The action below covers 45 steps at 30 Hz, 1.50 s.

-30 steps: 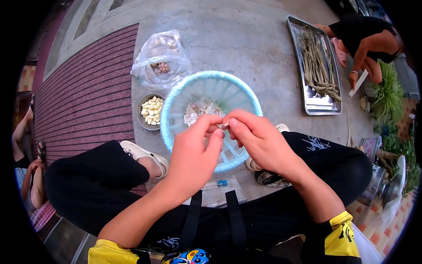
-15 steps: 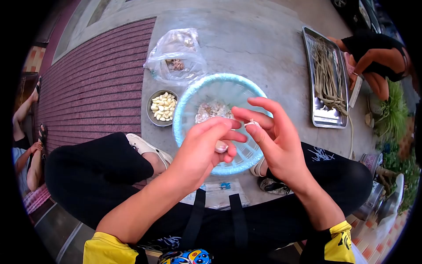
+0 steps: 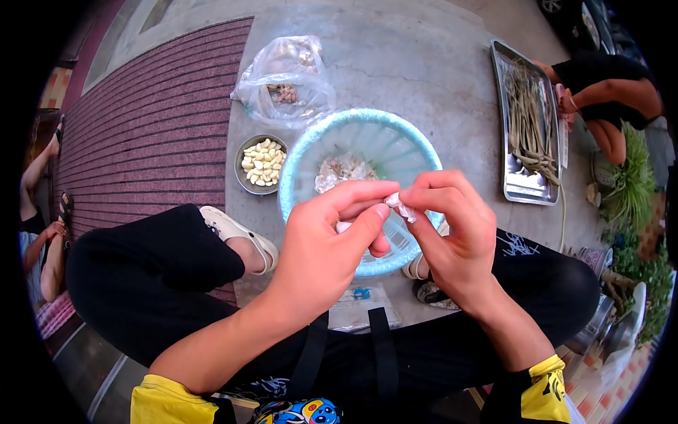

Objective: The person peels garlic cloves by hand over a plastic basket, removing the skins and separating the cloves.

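Note:
Both my hands meet above the front of a light-blue plastic basket. A garlic clove with whitish papery skin is pinched between their fingertips. My left hand is closed, thumb and forefinger at the clove's left end. Another pale clove shows partly among its curled fingers. From the other side, my right hand grips the skin with thumb and bent fingers. Loose papery garlic skins lie in the basket. Left of it stands a metal bowl of peeled garlic cloves.
A clear plastic bag with garlic inside lies beyond the bowl. On the right, a metal tray holds long dried stalks, and a person crouches beside it. Another person sits at far left. My knees flank the basket.
My hands, apart half a second ago, have come together at the clove. The right hand's spread fingers have closed into a pinch. The view has shifted slightly.

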Each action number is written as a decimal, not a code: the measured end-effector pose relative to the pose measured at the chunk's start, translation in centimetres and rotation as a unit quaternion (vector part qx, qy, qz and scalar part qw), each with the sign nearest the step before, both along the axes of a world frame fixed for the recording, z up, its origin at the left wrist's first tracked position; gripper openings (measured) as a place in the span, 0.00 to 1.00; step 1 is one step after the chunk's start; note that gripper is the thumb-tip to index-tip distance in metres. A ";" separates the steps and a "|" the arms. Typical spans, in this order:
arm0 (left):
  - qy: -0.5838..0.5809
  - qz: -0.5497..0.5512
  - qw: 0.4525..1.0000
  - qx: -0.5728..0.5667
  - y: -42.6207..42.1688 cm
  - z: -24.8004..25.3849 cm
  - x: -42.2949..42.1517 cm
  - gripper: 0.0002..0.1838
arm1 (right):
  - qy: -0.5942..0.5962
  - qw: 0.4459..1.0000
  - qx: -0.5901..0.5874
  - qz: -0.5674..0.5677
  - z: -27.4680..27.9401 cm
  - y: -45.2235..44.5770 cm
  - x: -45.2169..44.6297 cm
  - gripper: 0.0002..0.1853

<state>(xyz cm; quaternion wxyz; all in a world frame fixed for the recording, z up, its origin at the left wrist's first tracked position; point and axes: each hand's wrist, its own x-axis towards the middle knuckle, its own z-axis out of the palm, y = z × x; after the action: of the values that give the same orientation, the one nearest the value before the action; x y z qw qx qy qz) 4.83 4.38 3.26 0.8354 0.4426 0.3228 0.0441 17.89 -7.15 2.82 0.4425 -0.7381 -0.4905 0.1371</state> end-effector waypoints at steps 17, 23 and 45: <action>0.051 0.029 0.982 0.182 -0.9 -0.4 0.2 0.08 | 0.377 0.914 -0.107 -0.106 0.6 0.0 -0.8 0.08; 0.057 0.015 0.977 0.204 -0.5 -0.7 0.3 0.09 | 0.138 0.982 -0.121 -0.037 -1.2 -0.3 -0.3 0.07; 0.033 0.067 0.922 -0.380 1.0 -1.6 0.4 0.09 | -0.096 0.991 -0.010 0.097 -1.4 0.0 0.2 0.10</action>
<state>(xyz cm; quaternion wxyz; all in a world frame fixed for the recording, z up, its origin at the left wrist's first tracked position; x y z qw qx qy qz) 5.26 5.39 1.67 0.9249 0.0698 0.3716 -0.0403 18.14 -7.17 1.44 0.3708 -0.7010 -0.5986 0.1128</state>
